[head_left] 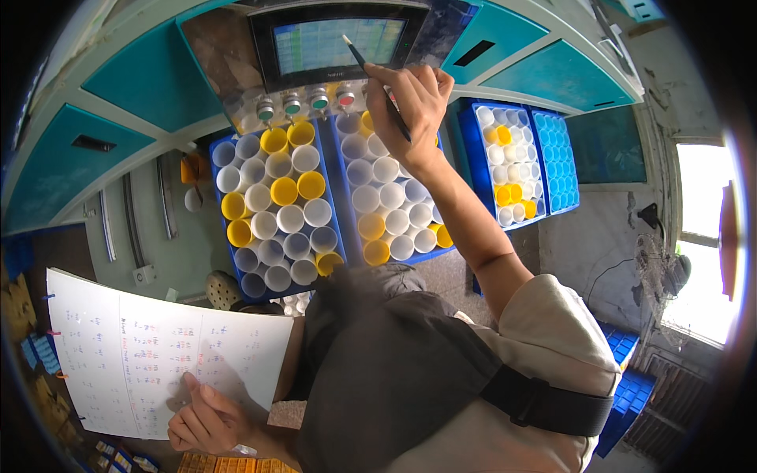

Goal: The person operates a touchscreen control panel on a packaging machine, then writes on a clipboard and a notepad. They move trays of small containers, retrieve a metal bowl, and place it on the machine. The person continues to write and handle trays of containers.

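My right hand (418,106) is raised in front of a touch screen (311,47) in a dark frame. Its fingers are closed round a slim black pen-like stick (356,53) with a pale tip, which overlaps the screen; whether it touches the glass I cannot tell. Low on the left, my left hand (209,418) lies over a large white sheet (91,315) bearing columns of handwriting in dark and red ink. The index finger is stretched out on the writing, while the other fingers are curled and hold nothing visible.
Below the screen sits a row of round push buttons (318,102). Blue crates (341,229) of white and yellow tubes stand in front of me, with another tube crate (505,162) and light-blue tray (555,158) to the right. Teal cabinet panels (154,79) flank the screen.
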`<state>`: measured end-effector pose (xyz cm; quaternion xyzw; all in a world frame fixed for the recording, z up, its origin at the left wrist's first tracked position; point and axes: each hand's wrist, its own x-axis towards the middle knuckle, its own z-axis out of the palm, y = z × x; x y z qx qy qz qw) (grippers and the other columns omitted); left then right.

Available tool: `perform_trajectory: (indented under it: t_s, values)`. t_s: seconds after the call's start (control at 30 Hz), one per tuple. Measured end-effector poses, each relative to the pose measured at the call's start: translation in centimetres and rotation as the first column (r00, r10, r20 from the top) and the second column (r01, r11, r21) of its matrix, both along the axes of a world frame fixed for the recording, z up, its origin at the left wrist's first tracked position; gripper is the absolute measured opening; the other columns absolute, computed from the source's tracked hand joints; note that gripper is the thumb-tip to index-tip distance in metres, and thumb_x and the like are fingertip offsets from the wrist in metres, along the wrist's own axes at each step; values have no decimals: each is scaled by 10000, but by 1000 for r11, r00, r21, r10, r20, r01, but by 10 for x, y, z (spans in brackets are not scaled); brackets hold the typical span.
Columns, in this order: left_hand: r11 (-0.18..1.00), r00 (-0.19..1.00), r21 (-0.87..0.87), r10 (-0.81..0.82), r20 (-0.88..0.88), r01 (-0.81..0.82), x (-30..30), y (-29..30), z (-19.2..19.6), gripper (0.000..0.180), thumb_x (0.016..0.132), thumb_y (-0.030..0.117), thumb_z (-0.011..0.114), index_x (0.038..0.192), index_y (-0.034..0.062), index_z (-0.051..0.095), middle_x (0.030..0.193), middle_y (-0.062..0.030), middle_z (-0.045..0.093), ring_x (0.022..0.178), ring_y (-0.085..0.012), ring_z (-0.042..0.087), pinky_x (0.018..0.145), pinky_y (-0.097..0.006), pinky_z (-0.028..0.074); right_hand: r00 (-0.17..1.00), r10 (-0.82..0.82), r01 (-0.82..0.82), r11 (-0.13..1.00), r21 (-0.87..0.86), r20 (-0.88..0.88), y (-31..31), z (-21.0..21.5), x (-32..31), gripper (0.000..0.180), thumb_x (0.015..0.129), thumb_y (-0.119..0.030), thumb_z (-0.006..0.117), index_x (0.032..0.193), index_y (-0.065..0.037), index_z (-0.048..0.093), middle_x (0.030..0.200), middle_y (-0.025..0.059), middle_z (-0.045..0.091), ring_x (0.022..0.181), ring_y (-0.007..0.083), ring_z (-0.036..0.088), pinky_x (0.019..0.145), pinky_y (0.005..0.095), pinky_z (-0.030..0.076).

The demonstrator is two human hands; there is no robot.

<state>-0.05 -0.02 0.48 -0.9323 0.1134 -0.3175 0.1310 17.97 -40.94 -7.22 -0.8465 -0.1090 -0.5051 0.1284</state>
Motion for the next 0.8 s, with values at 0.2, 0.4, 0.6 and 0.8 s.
perform_trajectory:
  t_s: [0.2,0.4,0.6,0.8]
  values:
    - [1000,1000,-10,4,5,-4,-1,0,-1,335,1062,262,588,998,19,809,664,-11,555,712,-193,497,807,-379,388,997,29,-29,1000,9,-72,0,-9,-10,197,770,2,706,944,-82,745,787,23,670,758,178,575,830,390,339]
    - [999,998,19,35,-55,-34,-4,0,3,325,1060,260,589,1016,23,808,665,-9,546,734,-197,503,811,-378,385,993,75,-73,997,25,-88,4,-11,-10,235,778,-24,720,1005,-81,747,761,18,648,767,173,583,826,391,335]
    - [1000,1000,8,17,-16,-17,-3,5,-3,334,1064,270,579,1040,28,807,650,-16,511,717,-197,477,810,-375,378,981,113,-118,993,-20,-155,18,-12,0,253,846,-129,761,1097,-100,738,846,-12,691,851,176,616,862,405,368]
    - [1000,1000,12,-14,1,14,2,-3,5,238,1028,218,653,1019,40,811,652,-10,532,666,-194,488,791,-355,382,975,114,-126,990,-57,-188,32,-16,16,214,885,-199,746,1079,-109,729,881,-9,713,895,179,627,891,428,373]
